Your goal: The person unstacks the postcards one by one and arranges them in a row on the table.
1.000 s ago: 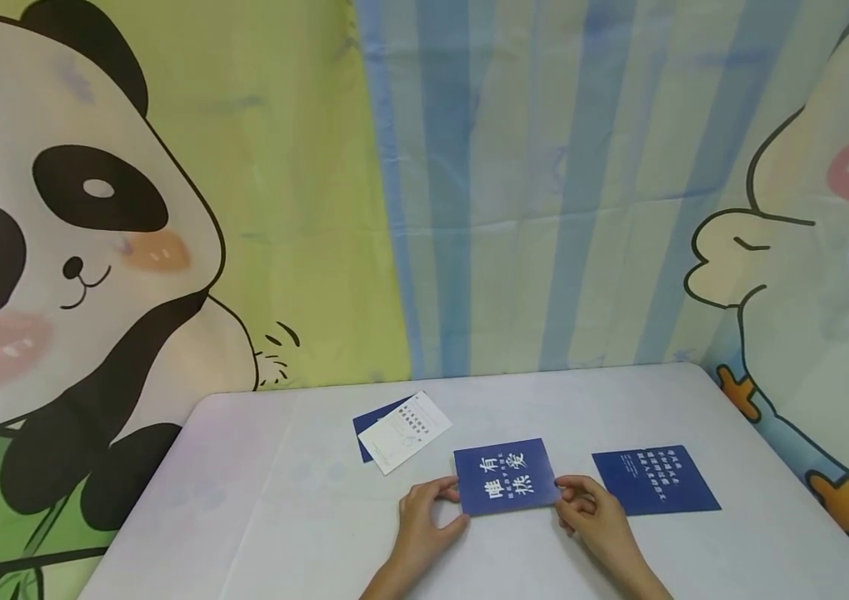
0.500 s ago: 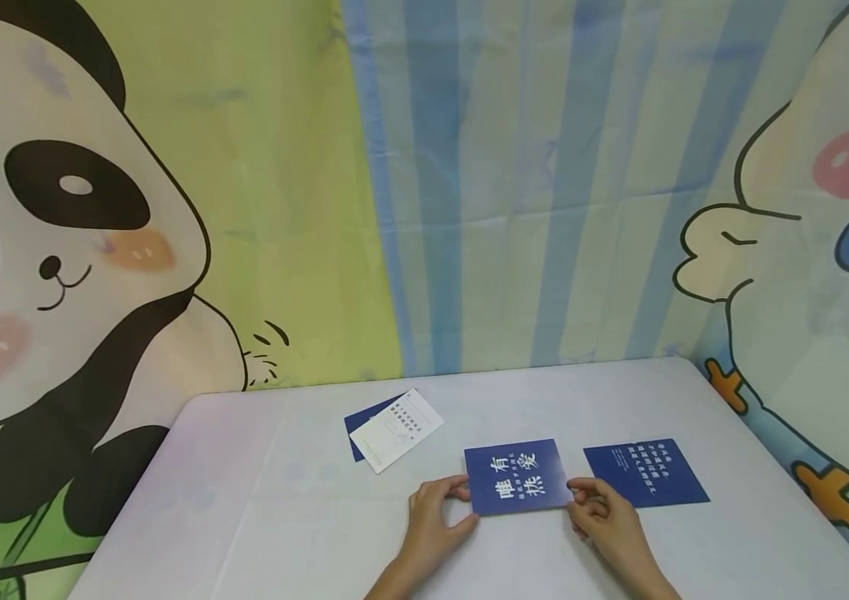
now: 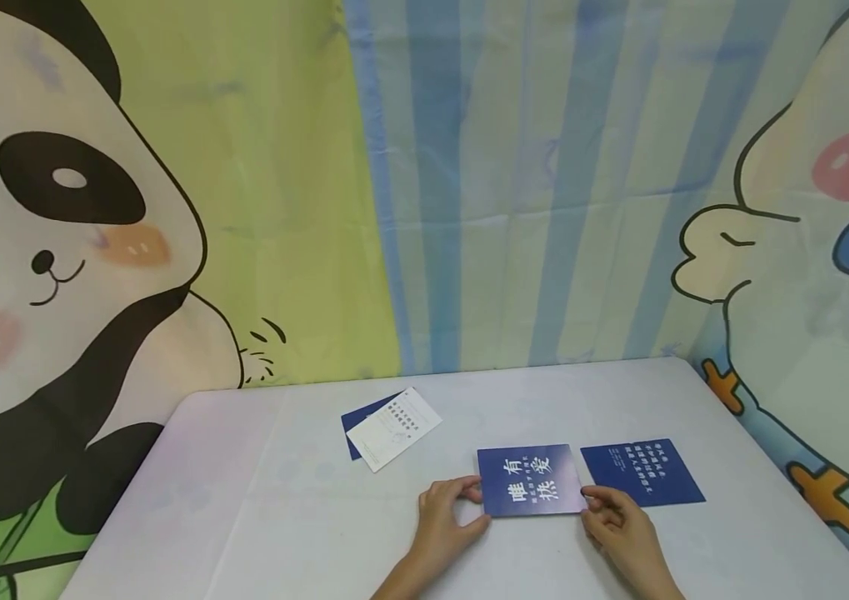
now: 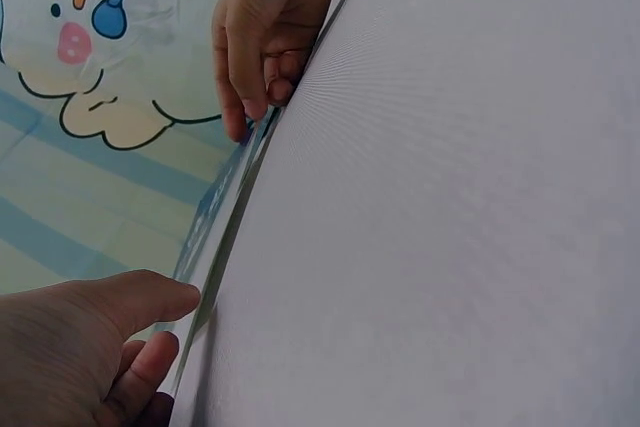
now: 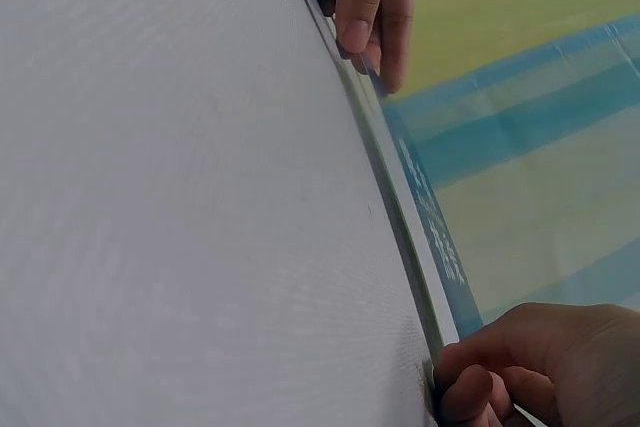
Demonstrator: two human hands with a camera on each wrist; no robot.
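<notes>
A blue postcard (image 3: 499, 483) with white Chinese characters lies in front of the person at the near middle of the table, its writing turned sideways. My left hand (image 3: 439, 525) holds its left side, thumb at the near corner and fingers along the edge. At the opposite side, my right hand (image 3: 625, 529) pinches the near right corner between thumb and fingers. Both wrist views show the postcard nearly edge-on, low over the white cloth, with my left hand (image 4: 90, 347) and right hand (image 5: 545, 357) at its two ends. The right fingertips partly cover its corner.
Just right of the held postcard, a second blue card (image 3: 649, 475) with white text lies flat. Farther back on the left, a white card (image 3: 387, 437) overlaps another blue card (image 3: 352, 421). The white table (image 3: 304, 517) meets a cartoon-printed curtain (image 3: 506, 208) behind.
Both hands have shifted the held postcard rightward, closer to the blue card on the right, and its edges have turned slightly. The other cards keep their places while the head view has swung a little.
</notes>
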